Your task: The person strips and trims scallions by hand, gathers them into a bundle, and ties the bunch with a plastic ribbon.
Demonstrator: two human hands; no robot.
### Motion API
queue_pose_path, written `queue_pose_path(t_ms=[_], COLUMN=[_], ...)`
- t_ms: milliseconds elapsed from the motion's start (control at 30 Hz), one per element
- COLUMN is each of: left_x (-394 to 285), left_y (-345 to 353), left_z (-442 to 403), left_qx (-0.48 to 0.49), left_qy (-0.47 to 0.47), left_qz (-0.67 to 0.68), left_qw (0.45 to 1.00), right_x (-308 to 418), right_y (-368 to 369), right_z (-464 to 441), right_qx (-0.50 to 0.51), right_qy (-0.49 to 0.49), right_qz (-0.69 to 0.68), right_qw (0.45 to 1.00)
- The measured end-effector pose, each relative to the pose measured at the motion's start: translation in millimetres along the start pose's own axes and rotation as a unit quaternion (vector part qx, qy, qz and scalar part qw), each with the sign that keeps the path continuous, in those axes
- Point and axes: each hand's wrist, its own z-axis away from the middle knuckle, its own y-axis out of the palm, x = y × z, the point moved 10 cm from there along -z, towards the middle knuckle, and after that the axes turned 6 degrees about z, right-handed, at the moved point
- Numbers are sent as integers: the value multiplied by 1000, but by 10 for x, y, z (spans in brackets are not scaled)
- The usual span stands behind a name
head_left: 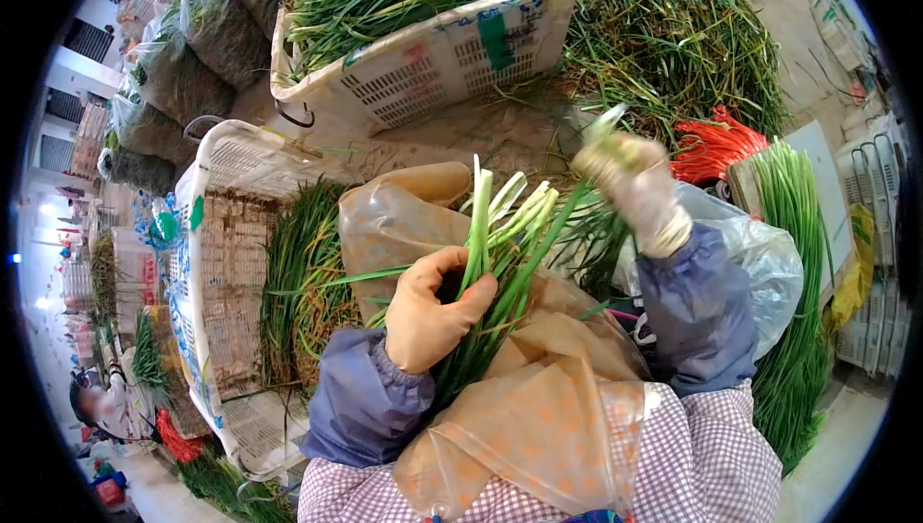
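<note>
The left hand [435, 311], thumb and fingers closed, grips a bunch of green stalks [510, 283] above the lap. The bunch lies just right of those fingers, its long axis slanting away from the person, pale ends outermost. Farther from it, up and right, is the blurred right hand [636, 182]; I cannot tell whether its fingers hold anything. A tan plastic sheet [538, 427] covers the lap. Around, left to right: stuffed bags [216, 33], a white crate [231, 273], red strands [716, 143], long greens [788, 350].

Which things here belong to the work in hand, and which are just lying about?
Likely part of the work: green stalks in the left fingers, crate of greens, red strips.

Apparently just lying about: yellow plastic, clear bag.
</note>
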Motion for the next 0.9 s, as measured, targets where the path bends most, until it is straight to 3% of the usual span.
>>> queue_pose_path(t_ms=[67,133,200,267,300,333,400,467,500,533,567,633,667,700,733,767,833,867,900], left_x=[-1,50,32,-301,-266,-303,-331,-380,-373,-378,-376,-375,-340,-501,-610,-712,-879,-956,-1004], left_y=[-1,58,101,225,278,409,525,484,414,348,288,194,169,135,42,-134,-372,-463,-452], left_z=[38,18,1,56,51,64,149,226,263,304,337,407,433,477,480,470,414,322,147], left_qx=[-14,-3,-15,-24,-18,29,64,70,91,111,132,174,213,220,212,159,47,-13,-32], left_qy=[0,21,41,181,134,161,206,234,231,228,178,141,107,173,167,155,139,136,157], left_qz=[-5,-4,-25,-242,-253,-340,-382,-402,-367,-330,-322,-291,-261,-268,-233,-199,-148,-130,-141], left_qw=[1000,1000,999,953,958,926,899,883,897,909,920,930,935,922,934,955,978,982,977], right_x=[-436,-367,-177,140,329,370,212,127,130,-10,-16,-167,-113,0,99,120,417,388,345], right_y=[-483,-594,-252,318,552,762,916,607,285,-31,-522,-1395,-1745,-1993,-2158,-2176,-2018,-1810,-1634], right_z=[-36,32,167,289,374,416,422,336,283,259,260,285,392,510,624,635,545,459,379], right_qx=[-163,-203,-123,26,137,177,154,83,7,-32,-184,-319,-401,-443,-483,-486,-405,-316,-272], right_qy=[72,76,66,22,92,93,86,26,-19,49,20,-18,-22,-43,-64,-62,-171,-114,-65], right_qz=[-11,17,-135,-268,-211,-206,-218,-258,-225,-188,-102,-51,-103,-72,-41,-39,-3,-17,78], right_qw=[984,976,981,963,963,958,960,962,974,980,978,946,910,892,872,871,898,942,957])
